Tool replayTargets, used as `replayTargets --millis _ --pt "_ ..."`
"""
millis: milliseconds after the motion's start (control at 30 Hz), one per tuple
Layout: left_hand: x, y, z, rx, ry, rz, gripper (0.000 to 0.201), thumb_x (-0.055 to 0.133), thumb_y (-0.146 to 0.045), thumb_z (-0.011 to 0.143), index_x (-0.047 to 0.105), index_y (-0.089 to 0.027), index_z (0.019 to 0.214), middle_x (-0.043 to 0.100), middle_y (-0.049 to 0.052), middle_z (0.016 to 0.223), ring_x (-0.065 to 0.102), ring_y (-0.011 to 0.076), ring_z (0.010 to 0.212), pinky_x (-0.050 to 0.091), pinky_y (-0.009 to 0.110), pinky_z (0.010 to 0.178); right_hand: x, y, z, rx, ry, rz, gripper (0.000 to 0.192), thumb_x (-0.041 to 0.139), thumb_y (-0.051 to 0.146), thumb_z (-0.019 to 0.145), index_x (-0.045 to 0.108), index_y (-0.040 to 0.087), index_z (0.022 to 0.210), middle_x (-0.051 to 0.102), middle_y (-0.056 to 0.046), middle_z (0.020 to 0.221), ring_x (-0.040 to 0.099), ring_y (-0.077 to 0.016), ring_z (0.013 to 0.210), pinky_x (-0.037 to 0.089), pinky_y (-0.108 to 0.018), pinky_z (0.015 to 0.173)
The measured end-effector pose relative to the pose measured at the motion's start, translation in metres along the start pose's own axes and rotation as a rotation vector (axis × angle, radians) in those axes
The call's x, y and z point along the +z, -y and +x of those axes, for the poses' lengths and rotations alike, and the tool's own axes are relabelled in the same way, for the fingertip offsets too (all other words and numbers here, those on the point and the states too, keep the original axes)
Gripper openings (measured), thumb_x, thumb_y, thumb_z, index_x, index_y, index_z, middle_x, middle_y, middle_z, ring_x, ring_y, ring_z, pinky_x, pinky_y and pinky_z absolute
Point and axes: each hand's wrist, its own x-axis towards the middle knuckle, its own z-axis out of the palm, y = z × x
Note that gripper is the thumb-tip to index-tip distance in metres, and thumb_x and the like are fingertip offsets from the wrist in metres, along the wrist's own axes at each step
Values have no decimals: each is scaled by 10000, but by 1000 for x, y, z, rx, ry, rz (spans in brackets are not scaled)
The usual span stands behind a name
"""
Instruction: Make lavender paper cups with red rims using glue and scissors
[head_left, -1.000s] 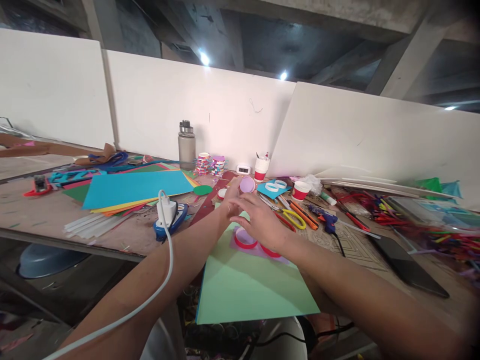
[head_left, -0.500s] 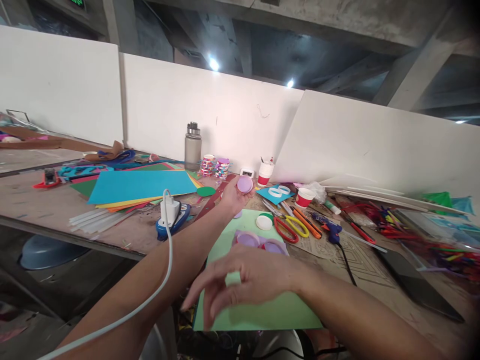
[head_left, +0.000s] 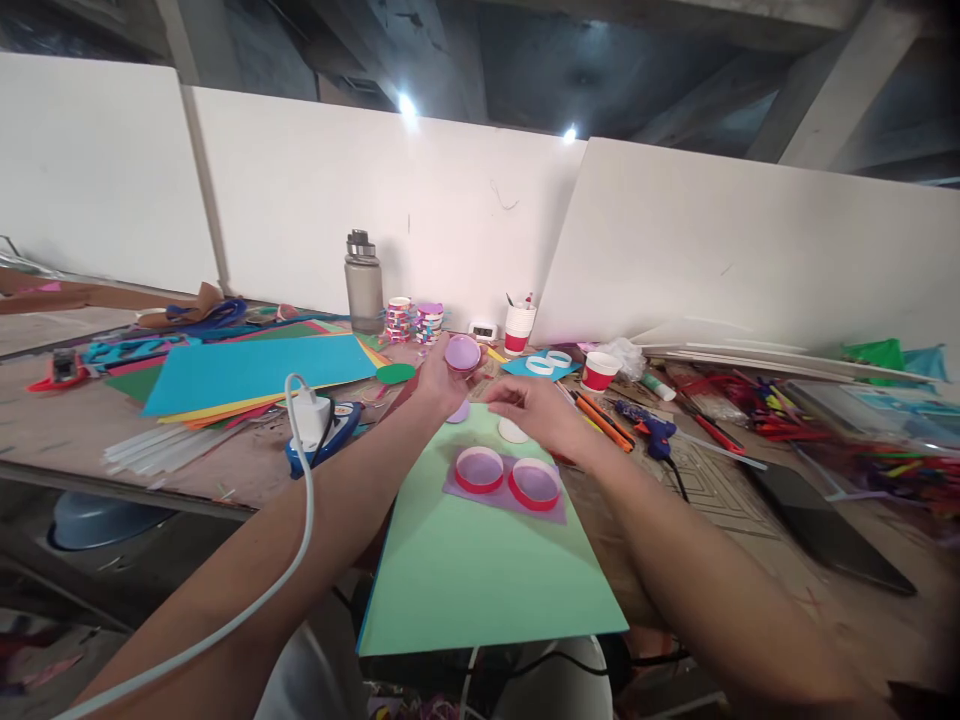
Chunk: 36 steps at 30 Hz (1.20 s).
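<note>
Left hand (head_left: 442,382) fingers curled around a lilac round piece (head_left: 463,352), holding it beyond the far edge of the green sheet (head_left: 491,585). Right hand (head_left: 531,408) had lifted off the sheet to beside a white disc (head_left: 513,431), fingers bent nearly together, any grip impossible to tell. That uncovered two red rings (head_left: 478,486) on purple paper (head_left: 496,499) and seemingly put both hands within reach of the held piece.

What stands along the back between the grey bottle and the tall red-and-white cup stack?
In the head view, from the bottle: two multicoloured cup-shaped pieces, then a small white clock before the cup stack.
</note>
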Motion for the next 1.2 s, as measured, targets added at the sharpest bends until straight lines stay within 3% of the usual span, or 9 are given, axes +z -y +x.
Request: replayTargets --millis 100,200,400,633,700,767,900,1033,1200 --pt "0 -1 -2 -24 7 27 507 340 -477 1054 698 -119 1037 737 101 752 677 170 599 435 238 488 -12 -12 1 108 -32 -278 109 655 228 902 754 184 911 754 -38 861 646 -161 746 462 -279 682" --pt "0 -2 -4 -27 6 30 546 316 -513 1052 692 -118 1019 732 103 742 667 172 575 427 240 485 -17 -19 -1 206 53 -493 137 734 266 864 774 188 969 782 -100 960 696 -231 834 470 -309 702" --pt "0 -3 -2 -3 6 27 389 399 -360 999 696 -124 1085 746 108 793 675 189 616 425 248 496 -14 -28 -2 226 205 -564 394 763 328 846 740 201 1219 750 -140 1245 712 -312 1087 514 -329 803" --pt "6 -1 -8 -16 16 53 337 434 -309 997 698 -126 1097 748 96 815 684 188 668 465 252 523 -8 -35 0 234 213 -609 377 832 173 722 759 188 1092 754 -147 1113 702 -314 1053 518 -327 821" --pt "9 0 -11 -5 23 52 291 459 -284 992 693 -127 1064 739 81 795 688 190 668 476 262 533 -7 -37 2 236 131 -575 468 823 174 738 721 194 1194 725 -140 1166 692 -286 1051 523 -338 854" --pt "12 1 -14 11 39 46 245 480 -252 986 689 -131 1029 728 68 777 679 189 656 483 273 547 -8 -39 4 235 -32 -486 550 834 210 742 675 197 1268 687 -128 1197 678 -252 1022 528 -360 882" --pt "14 5 -16 54 101 24 190 520 -223 992 679 -146 920 713 54 783 656 163 685 511 275 619 -10 -37 9 156 -349 -214 579 855 332 739 649 197 1263 623 -120 1236 636 -198 899 547 -371 820" --pt "14 12 -17 36 199 53 190 538 -217 1007 700 -154 930 721 48 847 667 148 771 552 264 720 -10 -31 9 95 -482 -62 546 846 396 744 662 203 1221 630 -101 1191 595 -168 798 547 -350 745" --pt "10 18 -18 15 348 101 117 650 -272 966 730 -194 1004 713 34 910 661 135 785 542 228 699 -6 -24 7 36 -561 -30 541 833 449 761 668 209 1217 630 -90 1128 583 -150 722 551 -343 692"
